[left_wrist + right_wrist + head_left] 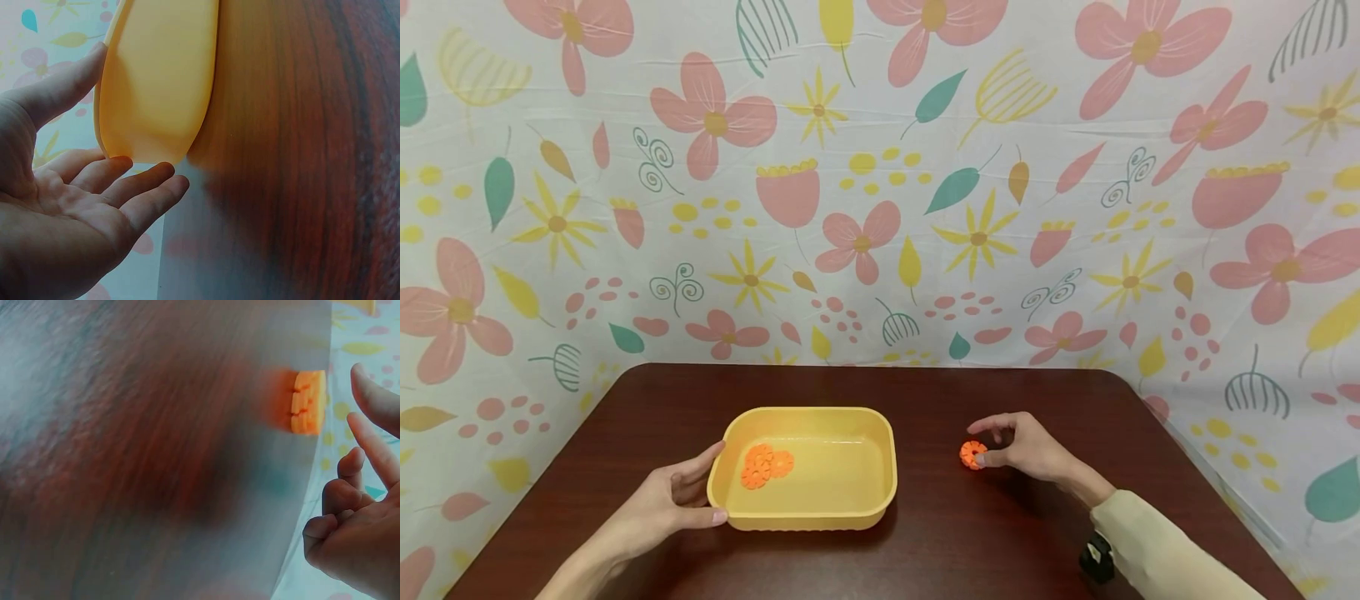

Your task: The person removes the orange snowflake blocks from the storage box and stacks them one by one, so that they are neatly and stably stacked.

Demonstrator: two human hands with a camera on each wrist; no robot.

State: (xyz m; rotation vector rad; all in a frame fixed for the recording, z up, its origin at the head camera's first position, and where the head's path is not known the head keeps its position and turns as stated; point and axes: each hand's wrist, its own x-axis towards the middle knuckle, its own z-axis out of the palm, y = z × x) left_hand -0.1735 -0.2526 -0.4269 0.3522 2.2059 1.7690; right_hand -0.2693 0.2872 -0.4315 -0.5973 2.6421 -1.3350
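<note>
A yellow plastic basin [842,487] stands on the table, with several orange notched, flower-shaped discs [757,472] lying in its left part. My left hand [658,508] holds the basin's left end, thumb at the near corner and fingertips by the far one. The left wrist view has the thumb and fingertips of that hand [81,194] against the basin's rim and end wall [156,94]. To the right, a small stack of the same orange discs [309,402] rests on the table. My right hand [1026,448] hovers beside this stack, thumb and forefinger spread and empty.
The dark brown wooden table [925,554] has rounded far corners. A white cloth with pink, yellow and green flowers [861,242] hangs behind and around it. On the right sleeve sits a small black device [1097,558].
</note>
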